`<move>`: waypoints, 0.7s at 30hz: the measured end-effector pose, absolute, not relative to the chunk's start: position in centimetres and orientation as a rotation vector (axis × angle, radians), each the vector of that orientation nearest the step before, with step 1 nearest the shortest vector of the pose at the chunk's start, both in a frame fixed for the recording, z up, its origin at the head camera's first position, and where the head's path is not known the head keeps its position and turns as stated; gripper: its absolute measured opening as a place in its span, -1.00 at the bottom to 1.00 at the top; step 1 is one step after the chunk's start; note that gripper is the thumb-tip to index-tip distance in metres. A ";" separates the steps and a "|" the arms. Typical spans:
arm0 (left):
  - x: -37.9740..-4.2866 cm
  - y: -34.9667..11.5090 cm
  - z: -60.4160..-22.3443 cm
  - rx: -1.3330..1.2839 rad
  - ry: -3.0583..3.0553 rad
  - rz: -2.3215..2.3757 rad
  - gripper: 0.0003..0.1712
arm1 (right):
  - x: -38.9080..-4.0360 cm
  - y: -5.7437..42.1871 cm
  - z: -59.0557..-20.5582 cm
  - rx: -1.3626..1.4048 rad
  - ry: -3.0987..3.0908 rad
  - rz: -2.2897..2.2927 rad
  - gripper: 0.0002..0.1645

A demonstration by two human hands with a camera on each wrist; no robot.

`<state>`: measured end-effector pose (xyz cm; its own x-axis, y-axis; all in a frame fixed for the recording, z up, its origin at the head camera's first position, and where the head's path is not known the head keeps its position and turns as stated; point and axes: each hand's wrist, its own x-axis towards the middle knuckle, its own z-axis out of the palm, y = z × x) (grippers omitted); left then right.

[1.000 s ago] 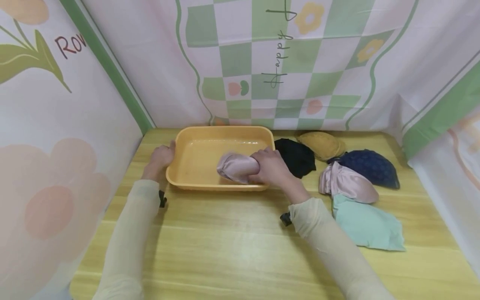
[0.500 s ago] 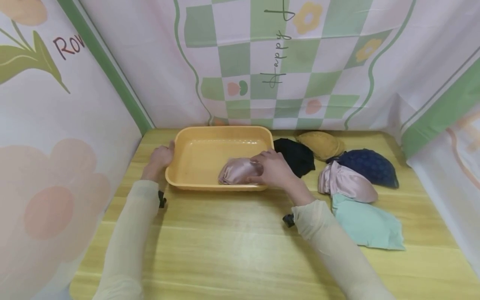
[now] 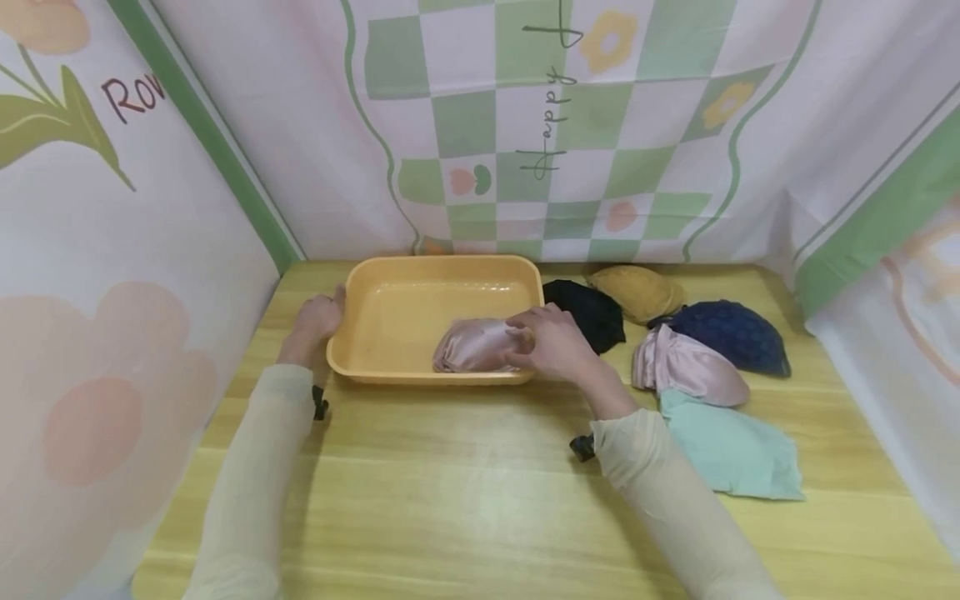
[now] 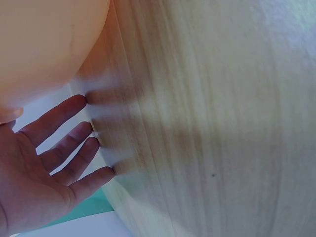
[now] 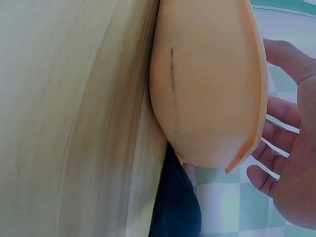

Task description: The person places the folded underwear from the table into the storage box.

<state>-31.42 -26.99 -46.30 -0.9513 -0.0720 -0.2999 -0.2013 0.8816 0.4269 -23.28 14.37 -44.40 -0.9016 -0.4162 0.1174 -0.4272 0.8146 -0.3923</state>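
A pink satin garment [image 3: 477, 346], cup-shaped like a folded bra, lies at the front right inside the yellow plastic tub [image 3: 438, 377]. My right hand [image 3: 557, 342] is over the tub's right rim, fingers apart and loosely bent close beside the garment. In the right wrist view, that hand [image 5: 296, 138] reaches over the rim and the garment is hidden by the tub wall. My left hand [image 3: 313, 325] is at the tub's left end. The left wrist view shows this hand [image 4: 42, 163] with its fingers spread and nearly straight, their tips at the table surface.
Right of the tub lie a black garment [image 3: 588, 315], a mustard one [image 3: 637, 292], a navy one [image 3: 731, 336], another pink satin one [image 3: 701, 371] and a mint green one [image 3: 731, 446]. A printed curtain [image 3: 517, 175] hangs behind the wooden table [image 3: 450, 500].
My right hand has set the pink garment down in the tub, loosened its fingers and drawn slightly back to the right. The left hand keeps its place at the tub's left end.
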 end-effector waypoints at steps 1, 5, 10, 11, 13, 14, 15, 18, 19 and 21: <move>-31.4 -27.0 -46.3 -0.206 2.771 0.667 0.08 | -23.2 14.4 -44.4 0.682 -2.973 0.654 -0.28; -31.4 -27.0 -46.4 -0.196 2.781 0.643 0.09 | -23.1 14.8 -44.4 0.653 -2.982 0.647 -0.28; -31.5 -27.0 -46.5 -0.184 2.803 0.651 0.10 | -22.8 15.5 -44.1 0.630 -2.962 0.689 -0.30; -31.5 -27.0 -46.5 -0.185 2.803 0.655 0.11 | -22.7 15.7 -44.1 0.625 -2.959 0.701 -0.31; -31.6 -27.0 -46.5 -0.181 2.802 0.649 0.12 | -22.6 16.0 -44.0 0.611 -2.953 0.729 -0.31; -31.6 -27.0 -46.5 -0.182 2.799 0.653 0.12 | -22.5 16.1 -43.9 0.605 -2.953 0.734 -0.30; -31.6 -27.0 -46.6 -0.186 2.796 0.657 0.12 | -22.4 16.2 -43.9 0.597 -2.956 0.740 -0.29; -31.6 -27.0 -46.6 -0.189 2.792 0.654 0.12 | -22.3 16.5 -43.8 0.577 -2.960 0.750 -0.24; -31.6 -27.0 -46.6 -0.192 2.792 0.658 0.11 | -22.2 16.6 -43.7 0.570 -2.961 0.749 -0.23; -31.5 -27.0 -46.6 -0.193 2.793 0.661 0.12 | -22.2 16.8 -43.7 0.557 -2.968 0.751 -0.21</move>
<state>-31.53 -27.03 -46.61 -0.9561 -0.0680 -0.2851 -0.1885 0.8874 0.4207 -22.15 16.83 -43.72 -0.9356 -0.3339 0.1150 -0.3484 0.8194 -0.4551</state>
